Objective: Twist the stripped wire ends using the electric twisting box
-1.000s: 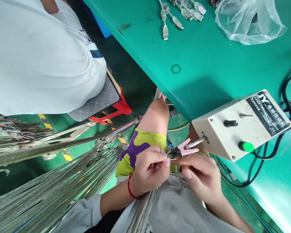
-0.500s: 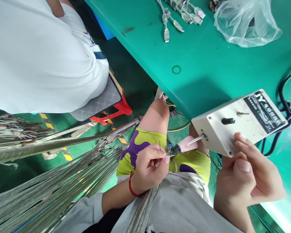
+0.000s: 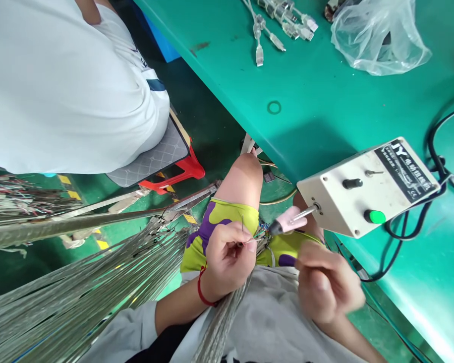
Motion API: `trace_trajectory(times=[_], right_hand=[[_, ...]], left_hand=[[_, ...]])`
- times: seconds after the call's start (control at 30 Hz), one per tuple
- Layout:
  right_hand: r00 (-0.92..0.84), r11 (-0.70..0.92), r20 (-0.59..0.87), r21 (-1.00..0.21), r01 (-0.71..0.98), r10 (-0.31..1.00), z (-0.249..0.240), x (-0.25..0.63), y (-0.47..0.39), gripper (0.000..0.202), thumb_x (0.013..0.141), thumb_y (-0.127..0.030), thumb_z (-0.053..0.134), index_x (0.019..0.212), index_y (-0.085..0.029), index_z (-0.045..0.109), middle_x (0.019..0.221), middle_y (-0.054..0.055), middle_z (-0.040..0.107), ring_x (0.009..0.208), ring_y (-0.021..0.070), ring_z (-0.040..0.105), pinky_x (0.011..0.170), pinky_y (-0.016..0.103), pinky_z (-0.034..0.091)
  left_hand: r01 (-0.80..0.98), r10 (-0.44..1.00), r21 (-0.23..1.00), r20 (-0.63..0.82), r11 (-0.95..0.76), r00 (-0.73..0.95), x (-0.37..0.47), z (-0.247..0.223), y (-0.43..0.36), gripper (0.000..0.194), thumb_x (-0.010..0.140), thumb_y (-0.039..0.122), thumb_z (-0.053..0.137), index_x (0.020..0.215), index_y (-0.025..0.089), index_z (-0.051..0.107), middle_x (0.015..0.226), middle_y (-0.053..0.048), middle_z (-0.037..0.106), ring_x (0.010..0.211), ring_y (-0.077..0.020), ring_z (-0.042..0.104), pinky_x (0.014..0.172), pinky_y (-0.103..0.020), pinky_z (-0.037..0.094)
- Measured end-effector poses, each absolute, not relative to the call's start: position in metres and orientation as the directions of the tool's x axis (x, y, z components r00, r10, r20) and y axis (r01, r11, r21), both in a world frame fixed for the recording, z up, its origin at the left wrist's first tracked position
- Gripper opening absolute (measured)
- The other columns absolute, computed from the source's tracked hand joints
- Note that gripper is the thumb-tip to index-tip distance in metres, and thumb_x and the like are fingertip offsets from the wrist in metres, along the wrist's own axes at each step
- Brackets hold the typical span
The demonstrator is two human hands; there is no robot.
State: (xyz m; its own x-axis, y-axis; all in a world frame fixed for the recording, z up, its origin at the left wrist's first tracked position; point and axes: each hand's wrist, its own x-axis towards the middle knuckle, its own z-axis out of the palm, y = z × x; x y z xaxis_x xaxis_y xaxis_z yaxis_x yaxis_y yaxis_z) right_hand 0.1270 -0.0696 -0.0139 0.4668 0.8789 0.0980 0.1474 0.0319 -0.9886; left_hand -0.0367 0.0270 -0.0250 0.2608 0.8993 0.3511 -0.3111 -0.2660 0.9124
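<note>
My left hand (image 3: 230, 257), with a red cord at its wrist, is closed in a pinch on thin cable wires. A dark wire end sticks up from the pinch, and pale and green ends point right. Just right of them is the black tip of the pink-sleeved spindle (image 3: 287, 221) on a white box machine (image 3: 348, 206). The spindle and the wires are apart. A green button (image 3: 376, 217) shows on the machine's face. My right hand (image 3: 331, 282) hangs in front of the machine, fingers curled and smeared by motion, touching nothing I can make out.
Grey cables (image 3: 136, 282) stretch across the left over a bar. Clear USB cables (image 3: 276, 30) and a plastic bag (image 3: 380, 40) lie on the green table (image 3: 227, 65). A person in white (image 3: 79, 91) sits on a red stool (image 3: 191, 164). Black cords (image 3: 395, 252) run beside the machine.
My right hand has left the machine's face and moved left, uncovering the green button. The wires in my left hand have drawn back a little from the spindle tip.
</note>
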Motion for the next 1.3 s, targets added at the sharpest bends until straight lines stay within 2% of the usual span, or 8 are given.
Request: trace_trajectory(times=[0.1,0.27,0.4,0.5,0.67,0.83,0.97,1.3], right_hand=[[0.439,-0.024,-0.058,-0.996,-0.082,0.896,-0.012,0.115,-0.058,0.039,0.115,-0.064,0.069,0.115,-0.028,0.084,0.084,0.003,0.065,0.064,0.0224,0.056,0.059,0.037,0.048],[0.358,-0.031,-0.194,-0.910,-0.414,0.913,0.002,0.118,-0.031,0.055,0.107,-0.071,0.079,0.144,-0.031,0.084,0.088,0.002,0.064,0.070,0.0218,0.055,0.064,0.036,0.051],[0.297,-0.042,-0.254,-0.820,-0.571,0.920,0.015,0.119,-0.018,0.052,0.103,-0.068,0.084,0.132,-0.025,0.088,0.075,0.001,0.058,0.067,0.0220,0.049,0.062,0.035,0.048],[0.288,-0.040,-0.275,-0.783,-0.620,0.917,0.020,0.116,-0.012,0.047,0.103,-0.067,0.086,0.120,-0.024,0.091,0.072,0.000,0.054,0.067,0.0205,0.045,0.062,0.033,0.046],[0.201,-0.033,-0.258,-0.687,-0.726,0.945,0.019,0.112,-0.003,0.043,0.105,-0.064,0.086,0.129,-0.029,0.087,0.065,-0.008,0.039,0.057,0.0158,0.026,0.055,0.029,0.036],[0.203,-0.025,-0.231,-0.716,-0.697,0.952,0.014,0.112,0.000,0.041,0.108,-0.071,0.081,0.110,-0.030,0.081,0.055,-0.014,0.021,0.049,0.0127,0.009,0.050,0.028,0.024],[0.218,-0.075,-0.276,-0.763,-0.642,0.936,0.014,0.114,-0.002,0.045,0.107,-0.074,0.081,0.108,-0.029,0.078,0.053,-0.015,0.018,0.048,0.0123,0.007,0.049,0.029,0.024],[0.194,-0.001,-0.183,-0.729,-0.685,0.964,0.013,0.115,-0.001,0.035,0.113,-0.064,0.078,0.114,-0.029,0.083,0.053,-0.015,0.018,0.046,0.0109,0.005,0.046,0.028,0.020]], left_hand=[[-0.315,0.894,0.912,0.352,-0.262,0.278,-0.037,-0.026,0.027,0.014,0.115,0.015,0.069,0.122,0.027,0.063,0.083,0.006,0.055,0.065,-0.0111,0.050,0.059,-0.020,0.047],[-0.323,0.887,0.912,0.353,-0.254,0.297,-0.036,-0.024,0.027,0.015,0.116,0.017,0.070,0.123,0.027,0.062,0.084,0.006,0.056,0.061,-0.0096,0.048,0.054,-0.018,0.045],[-0.317,0.885,0.908,0.368,-0.276,0.284,-0.034,-0.021,0.029,0.012,0.117,0.018,0.068,0.122,0.027,0.062,0.083,0.007,0.055,0.060,-0.0095,0.050,0.054,-0.017,0.048],[-0.323,0.885,0.905,0.371,-0.276,0.283,-0.033,-0.020,0.030,0.014,0.117,0.017,0.067,0.124,0.027,0.062,0.084,0.007,0.056,0.060,-0.0097,0.050,0.054,-0.017,0.048],[-0.338,0.885,0.898,0.380,-0.283,0.269,-0.032,-0.019,0.030,0.014,0.116,0.016,0.068,0.124,0.027,0.063,0.084,0.007,0.055,0.061,-0.0099,0.050,0.056,-0.018,0.049],[-0.333,0.881,0.902,0.375,-0.275,0.288,-0.031,-0.019,0.031,0.014,0.117,0.016,0.068,0.124,0.027,0.062,0.084,0.006,0.057,0.063,-0.0101,0.053,0.057,-0.018,0.048],[-0.302,0.884,0.919,0.346,-0.252,0.314,-0.030,-0.021,0.031,0.011,0.118,0.020,0.069,0.121,0.027,0.062,0.085,0.005,0.060,0.065,-0.0100,0.057,0.060,-0.018,0.050],[-0.284,0.881,0.926,0.337,-0.247,0.333,-0.026,-0.018,0.034,0.008,0.119,0.024,0.068,0.117,0.026,0.061,0.086,0.005,0.060,0.062,-0.0085,0.054,0.057,-0.017,0.046]])
